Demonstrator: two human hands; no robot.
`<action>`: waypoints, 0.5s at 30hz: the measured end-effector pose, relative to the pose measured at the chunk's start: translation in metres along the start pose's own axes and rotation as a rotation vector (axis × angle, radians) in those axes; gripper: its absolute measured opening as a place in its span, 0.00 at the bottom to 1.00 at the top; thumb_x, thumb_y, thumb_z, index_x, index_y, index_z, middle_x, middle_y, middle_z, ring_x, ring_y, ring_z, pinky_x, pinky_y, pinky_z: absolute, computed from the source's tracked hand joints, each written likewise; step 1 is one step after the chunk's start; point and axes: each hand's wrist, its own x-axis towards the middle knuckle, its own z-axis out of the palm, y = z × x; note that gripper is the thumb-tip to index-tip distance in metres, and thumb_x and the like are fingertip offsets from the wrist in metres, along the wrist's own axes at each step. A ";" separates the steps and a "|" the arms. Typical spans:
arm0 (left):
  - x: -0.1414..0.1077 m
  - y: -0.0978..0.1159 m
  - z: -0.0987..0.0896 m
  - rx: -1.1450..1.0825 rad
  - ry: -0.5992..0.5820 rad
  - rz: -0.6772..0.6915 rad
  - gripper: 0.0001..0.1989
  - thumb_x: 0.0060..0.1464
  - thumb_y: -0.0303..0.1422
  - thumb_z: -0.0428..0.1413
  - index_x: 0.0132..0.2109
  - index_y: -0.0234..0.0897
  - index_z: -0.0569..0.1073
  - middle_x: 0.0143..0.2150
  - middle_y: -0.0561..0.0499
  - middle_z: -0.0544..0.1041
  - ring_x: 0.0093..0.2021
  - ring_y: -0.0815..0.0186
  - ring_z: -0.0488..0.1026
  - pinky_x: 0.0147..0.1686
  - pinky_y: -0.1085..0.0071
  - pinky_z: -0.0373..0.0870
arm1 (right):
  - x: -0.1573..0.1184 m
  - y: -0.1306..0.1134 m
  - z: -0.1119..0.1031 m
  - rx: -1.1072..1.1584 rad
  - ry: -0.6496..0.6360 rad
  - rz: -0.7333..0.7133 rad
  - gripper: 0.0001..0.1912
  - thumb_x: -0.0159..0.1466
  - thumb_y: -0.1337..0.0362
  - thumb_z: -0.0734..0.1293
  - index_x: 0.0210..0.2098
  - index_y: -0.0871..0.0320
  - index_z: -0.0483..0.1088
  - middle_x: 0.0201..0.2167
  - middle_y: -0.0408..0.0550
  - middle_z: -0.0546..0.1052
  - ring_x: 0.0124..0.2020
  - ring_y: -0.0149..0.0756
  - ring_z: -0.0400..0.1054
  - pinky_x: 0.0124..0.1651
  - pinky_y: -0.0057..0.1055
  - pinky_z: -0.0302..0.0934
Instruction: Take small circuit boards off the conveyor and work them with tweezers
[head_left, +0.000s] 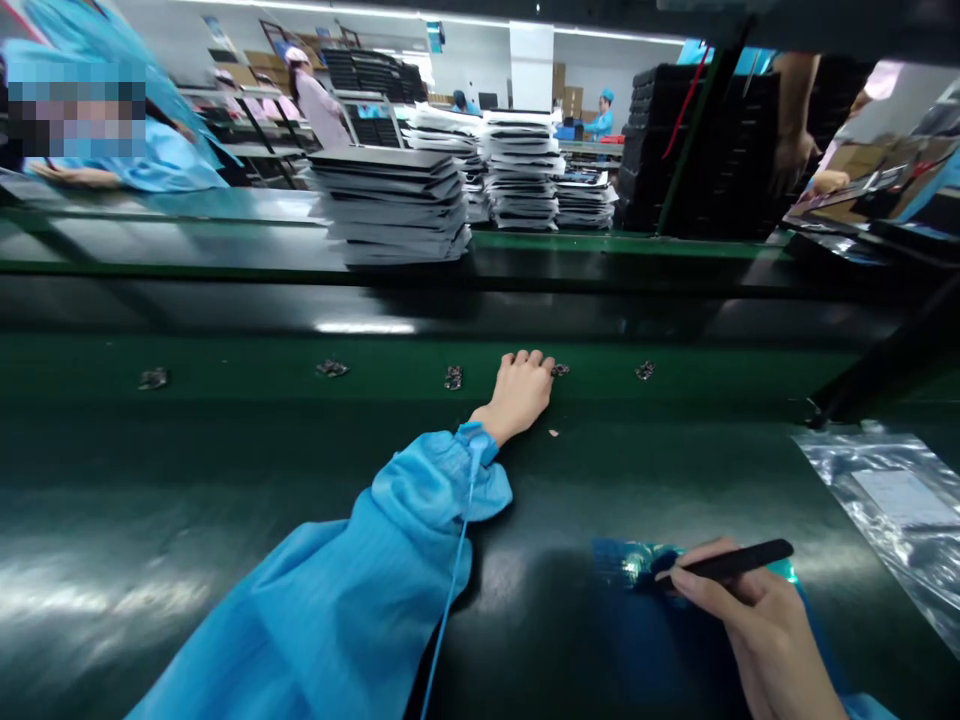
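My left hand [519, 392] reaches forward over the green bench, fingers curled down right beside a small pile of dark metallic parts [561, 370]. Its fingertips are hidden, so what they hold, if anything, does not show. A blue sleeve and a light blue cord [454, 580] run back from that wrist. In my right hand [757, 610] is a pair of black tweezers [739, 562], tips pointing left. Under this hand lies a shiny blue film-like sheet [637, 640]. More small piles of the parts sit in a row, one [454, 377] left of my left hand and another [645, 370] to its right.
A clear plastic bag with a white label [904, 497] lies at the right. A small pale scrap [553, 433] rests on the bench [300, 460]. Stacked flat sheets [397, 205] and black trays [652, 150] stand beyond. A dark post [885, 350] slants at right; co-workers are across the bench.
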 end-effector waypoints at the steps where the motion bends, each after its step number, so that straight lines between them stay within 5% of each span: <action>1: 0.004 0.000 0.002 -0.002 -0.001 -0.029 0.11 0.59 0.32 0.49 0.46 0.31 0.67 0.44 0.46 0.69 0.45 0.61 0.67 0.45 0.58 0.64 | 0.000 0.000 0.001 -0.010 -0.001 -0.006 0.11 0.50 0.56 0.73 0.23 0.57 0.73 0.25 0.45 0.71 0.31 0.39 0.63 0.30 0.27 0.56; 5: 0.009 0.003 0.005 -0.066 -0.034 -0.006 0.13 0.60 0.34 0.48 0.49 0.32 0.66 0.43 0.47 0.70 0.43 0.63 0.69 0.43 0.61 0.66 | 0.000 0.002 0.001 -0.053 -0.024 -0.002 0.12 0.50 0.55 0.72 0.23 0.57 0.73 0.23 0.44 0.70 0.30 0.38 0.62 0.32 0.28 0.54; 10: 0.013 0.002 -0.001 -0.142 -0.079 0.121 0.19 0.60 0.23 0.41 0.56 0.38 0.62 0.49 0.49 0.70 0.46 0.66 0.68 0.44 0.71 0.65 | -0.001 0.003 0.002 -0.032 -0.026 0.017 0.11 0.50 0.55 0.72 0.22 0.57 0.72 0.23 0.44 0.70 0.29 0.38 0.61 0.30 0.28 0.53; 15: 0.017 -0.004 0.001 -0.078 -0.145 0.185 0.16 0.54 0.23 0.51 0.51 0.35 0.67 0.52 0.46 0.66 0.51 0.57 0.63 0.49 0.58 0.61 | -0.001 0.003 0.003 -0.050 -0.033 0.006 0.12 0.50 0.55 0.72 0.22 0.57 0.72 0.23 0.43 0.68 0.28 0.37 0.60 0.30 0.28 0.52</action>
